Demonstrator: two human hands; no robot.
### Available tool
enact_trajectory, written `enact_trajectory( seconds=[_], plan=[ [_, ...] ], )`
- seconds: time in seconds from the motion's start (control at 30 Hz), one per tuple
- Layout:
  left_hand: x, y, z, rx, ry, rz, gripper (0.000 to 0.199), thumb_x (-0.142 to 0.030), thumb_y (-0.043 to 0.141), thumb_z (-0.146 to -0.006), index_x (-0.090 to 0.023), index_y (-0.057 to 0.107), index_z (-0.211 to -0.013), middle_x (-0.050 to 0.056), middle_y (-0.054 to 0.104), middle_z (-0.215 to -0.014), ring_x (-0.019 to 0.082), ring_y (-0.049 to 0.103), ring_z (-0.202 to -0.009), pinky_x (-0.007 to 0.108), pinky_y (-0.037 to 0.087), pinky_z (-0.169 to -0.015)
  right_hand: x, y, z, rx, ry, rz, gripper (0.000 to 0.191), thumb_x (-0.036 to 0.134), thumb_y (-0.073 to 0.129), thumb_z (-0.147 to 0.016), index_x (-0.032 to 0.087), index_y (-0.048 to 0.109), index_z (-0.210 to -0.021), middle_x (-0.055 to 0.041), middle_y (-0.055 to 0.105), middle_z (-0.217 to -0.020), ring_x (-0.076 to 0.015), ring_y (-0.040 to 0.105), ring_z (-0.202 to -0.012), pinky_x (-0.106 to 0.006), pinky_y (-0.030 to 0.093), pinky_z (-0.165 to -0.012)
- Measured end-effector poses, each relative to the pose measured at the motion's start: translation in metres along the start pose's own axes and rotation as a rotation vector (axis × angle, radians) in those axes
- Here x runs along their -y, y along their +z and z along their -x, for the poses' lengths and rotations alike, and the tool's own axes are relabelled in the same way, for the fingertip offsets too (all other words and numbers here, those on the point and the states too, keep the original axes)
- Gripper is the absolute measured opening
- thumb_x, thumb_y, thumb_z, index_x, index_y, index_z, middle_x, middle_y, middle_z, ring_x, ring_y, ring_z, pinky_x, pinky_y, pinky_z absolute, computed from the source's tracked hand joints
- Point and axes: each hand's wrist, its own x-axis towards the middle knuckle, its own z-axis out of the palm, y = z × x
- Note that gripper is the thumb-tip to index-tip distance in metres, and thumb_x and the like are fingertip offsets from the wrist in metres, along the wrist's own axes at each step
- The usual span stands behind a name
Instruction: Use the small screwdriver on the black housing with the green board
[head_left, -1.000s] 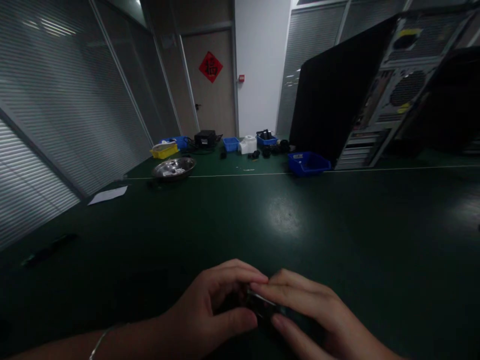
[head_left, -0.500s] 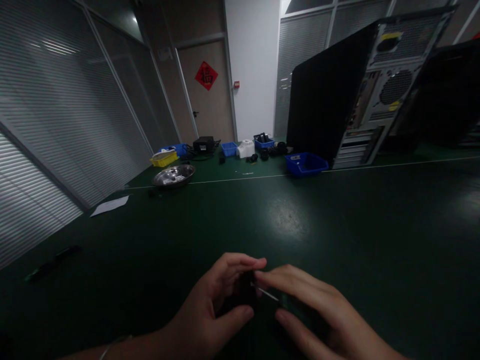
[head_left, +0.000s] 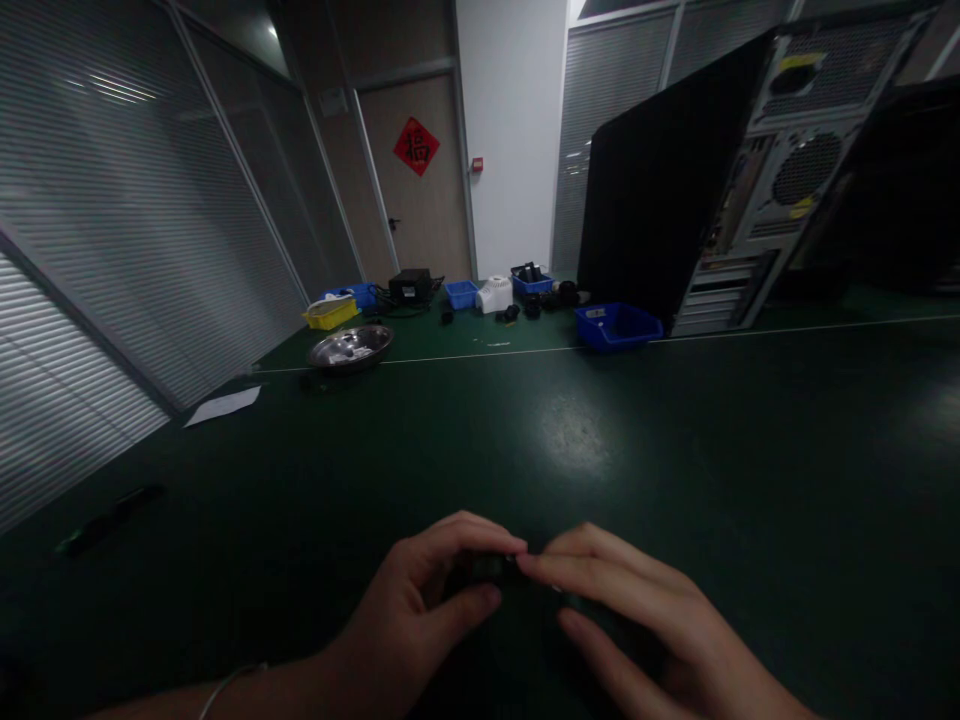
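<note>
Low in the middle of the head view, my left hand point(head_left: 420, 600) is closed around a small dark part point(head_left: 487, 568), gripped between thumb and fingers. The part is too dark for its kind to be told. Beside it on the right, my right hand point(head_left: 645, 600) is closed on a slim screwdriver point(head_left: 556, 589). Only a glint of its metal shaft shows between the fingers, and its handle is mostly hidden in the dark palm. The fingertips of both hands meet at the part's right end.
A dark elongated thing point(head_left: 109, 520) lies at left on the green table point(head_left: 390, 440). Farther back are a sheet of paper point(head_left: 223, 406), a metal bowl point(head_left: 351, 366), a yellow bin point(head_left: 331, 315) and a blue bin point(head_left: 619, 335). A computer case point(head_left: 667, 190) stands at right.
My left hand has tilted the dark part, and its fingertips now touch the right fingers. The screwdriver's shaft, plainly seen before, is now mostly covered.
</note>
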Motion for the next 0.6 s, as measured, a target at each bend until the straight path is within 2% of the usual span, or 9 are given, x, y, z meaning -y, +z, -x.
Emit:
enact_trajectory(
  seconds=[0.13,0.27,0.43,0.5,0.6],
  plan=[
    [-0.0035,-0.0008,-0.0021,-0.062,0.041,-0.099,0.032,-0.010,0.066,-0.083,-0.032,0.075,-0.104,0.001,0.066,-0.105,0.017,0.062,-0.100,0.028,0.049,-0.087,-0.0018,0.0009,-0.0003,0.010,0.046,-0.003,0.064,-0.003,0.053,-0.085,0.043,0.054,-0.130,-0.0007,0.067,-0.103,-0.0157,0.068,-0.092,-0.025,0.056,-0.078],
    [-0.0044,-0.0001,-0.0037,-0.127,0.080,-0.186,0.029,-0.009,0.067,-0.083,-0.032,0.077,-0.099,0.000,0.071,-0.094,0.015,0.066,-0.089,0.024,0.051,-0.080,-0.0010,0.0009,0.0007,0.037,0.042,-0.017,0.063,-0.002,0.051,-0.086,0.042,0.053,-0.131,-0.0019,0.065,-0.099,-0.0164,0.067,-0.085,-0.027,0.057,-0.073],
    [-0.0032,-0.0015,-0.0028,-0.130,0.174,-0.300,0.032,-0.005,0.069,-0.081,-0.030,0.077,-0.100,0.000,0.076,-0.094,0.016,0.070,-0.089,0.024,0.053,-0.080,-0.0011,-0.0013,0.0004,0.086,0.057,-0.009,0.059,0.000,0.052,-0.087,0.039,0.054,-0.131,-0.0023,0.065,-0.097,-0.0165,0.067,-0.081,-0.028,0.057,-0.070],
    [-0.0029,-0.0018,-0.0015,-0.119,0.177,-0.283,0.032,-0.005,0.069,-0.081,-0.031,0.077,-0.100,0.001,0.077,-0.096,0.017,0.070,-0.090,0.025,0.054,-0.080,-0.0030,-0.0018,0.0000,0.085,0.058,-0.011,0.059,0.000,0.052,-0.087,0.038,0.055,-0.131,-0.0030,0.066,-0.097,-0.0167,0.068,-0.080,-0.029,0.057,-0.071],
    [-0.0032,-0.0001,-0.0003,-0.109,0.096,-0.158,0.028,-0.007,0.073,-0.079,-0.030,0.078,-0.095,0.001,0.076,-0.094,0.016,0.070,-0.085,0.023,0.055,-0.075,-0.0064,-0.0009,0.0013,0.068,0.030,-0.022,0.060,-0.002,0.054,-0.084,0.037,0.056,-0.130,-0.0036,0.068,-0.099,-0.0176,0.069,-0.081,-0.029,0.058,-0.071]
  ],
)
